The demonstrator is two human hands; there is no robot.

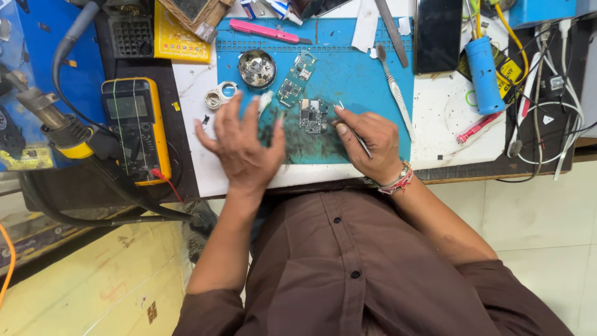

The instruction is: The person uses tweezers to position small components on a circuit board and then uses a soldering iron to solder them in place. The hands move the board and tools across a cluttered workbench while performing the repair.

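A small dark circuit board (313,115) lies on the blue work mat (348,74), between my two hands. My right hand (368,143) grips thin metal tweezers (359,138) whose tip points toward the board's right edge. Just left of the board, my left hand (244,144) hovers over the mat with fingers spread and holds nothing. A second, longer green circuit board (295,79) lies further back on the mat, beside a round metal tin (257,68) of small parts.
A yellow multimeter (138,127) stands at the left with a hot-air tool (56,121) and hose. Also on the bench: a magnifier loupe (221,95), a pink knife (267,31), a brush (393,87), a dark phone (438,34), a blue cylinder (484,73) and tangled cables (547,99).
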